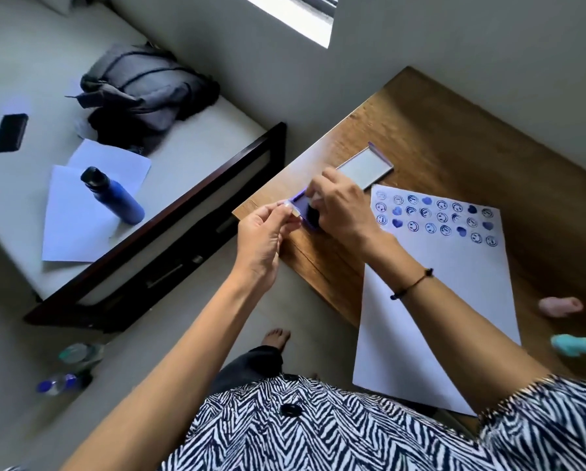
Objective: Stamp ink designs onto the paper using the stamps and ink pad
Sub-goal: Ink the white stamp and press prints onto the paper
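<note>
A white paper [437, 300] lies on the wooden table [420, 130], its far end covered with three rows of blue smiley and heart prints. At the table's left corner sits the blue ink pad [305, 212]. My left hand [267, 232] pinches its near-left edge. My right hand [342, 205] holds a small stamp [313, 214] down on the pad; the stamp is mostly hidden by my fingers. The pad's open lid [364, 166] lies just beyond.
A pink stamp [560, 305] and a teal stamp [575, 345] lie on the table at the right. To the left is a bed with a blue bottle [113, 195], loose sheets, a phone and a grey bag. Plastic bottles lie on the floor.
</note>
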The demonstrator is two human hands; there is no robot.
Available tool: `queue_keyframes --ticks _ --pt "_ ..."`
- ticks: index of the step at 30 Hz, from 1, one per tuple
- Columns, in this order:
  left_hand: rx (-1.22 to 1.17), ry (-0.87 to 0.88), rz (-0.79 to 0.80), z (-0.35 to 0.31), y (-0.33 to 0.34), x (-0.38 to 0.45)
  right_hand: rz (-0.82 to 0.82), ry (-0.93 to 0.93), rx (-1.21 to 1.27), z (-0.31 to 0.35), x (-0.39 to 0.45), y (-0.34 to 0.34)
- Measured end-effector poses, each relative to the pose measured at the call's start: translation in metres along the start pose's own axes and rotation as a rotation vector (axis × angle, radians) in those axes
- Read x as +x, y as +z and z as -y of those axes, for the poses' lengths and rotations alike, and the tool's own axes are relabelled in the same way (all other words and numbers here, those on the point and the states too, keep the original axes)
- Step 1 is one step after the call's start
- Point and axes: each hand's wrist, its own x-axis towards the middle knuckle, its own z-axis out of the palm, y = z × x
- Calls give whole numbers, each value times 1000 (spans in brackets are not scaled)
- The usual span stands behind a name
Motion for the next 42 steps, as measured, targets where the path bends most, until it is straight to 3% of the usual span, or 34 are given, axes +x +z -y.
queue_keyframes --ticks 3,6,11,15,17,21,25,36,42 --pt "8 -8 -5 -1 1 -2 75 34 35 -4 10 -3" --pt "0 -4 -9 -2 2 -3 8 53 81 -4 10 -3" --pt "119 29 56 2 1 -13 34 104 166 -6 3 -6" --pt "333 124 223 8 16 -24 -305 501 631 -36 -24 -33" --pt "494 180 369 14 30 -30 -393 624 711 -49 -54 -41" --pt "1047 582 679 29 51 -36 -321 681 490 -56 -87 -41" --pt "1421 702 794 31 56 -36 -235 552 213 -52 -88 -37" --pt "1494 733 811 30 53 -31 -57 466 -106 -50 -85 -28" --pt "1499 698 834 27 55 -29 -47 453 -220 -47 -85 -26"
